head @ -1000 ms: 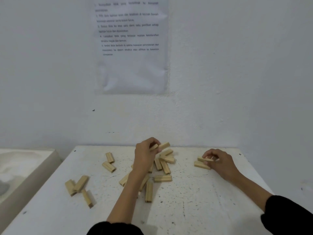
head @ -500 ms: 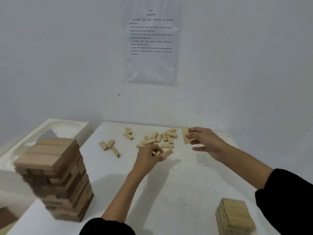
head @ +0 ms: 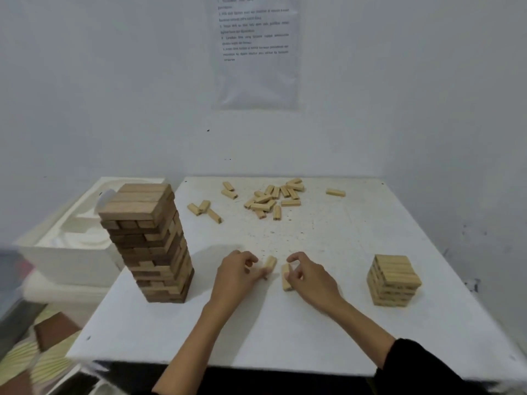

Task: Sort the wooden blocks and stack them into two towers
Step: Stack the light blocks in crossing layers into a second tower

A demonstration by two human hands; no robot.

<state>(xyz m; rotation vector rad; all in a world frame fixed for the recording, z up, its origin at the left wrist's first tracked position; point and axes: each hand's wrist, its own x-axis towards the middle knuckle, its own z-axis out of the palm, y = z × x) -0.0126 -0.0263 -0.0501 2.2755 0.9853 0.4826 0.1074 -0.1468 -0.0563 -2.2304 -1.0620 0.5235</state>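
A tall tower of darker wooden blocks [head: 151,240] stands at the table's left. A short tower of small pale blocks [head: 393,279] stands at the right. Between them, near the middle, my left hand [head: 238,273] pinches a small pale block [head: 270,263]. My right hand [head: 309,276] grips another small pale block [head: 285,277] just beside it. A loose pile of several small pale blocks [head: 271,198] lies at the far side of the table, with a single block [head: 335,192] off to its right.
The white speckled table [head: 285,323] meets the wall at the back. A white foam box [head: 71,238] sits left of the table. A printed sheet [head: 255,49] hangs on the wall. Patterned floor shows at the lower left.
Both hands have drawn back from the far pile to the middle of the table, each carrying one small block. The view has tilted down, bringing both towers into sight.
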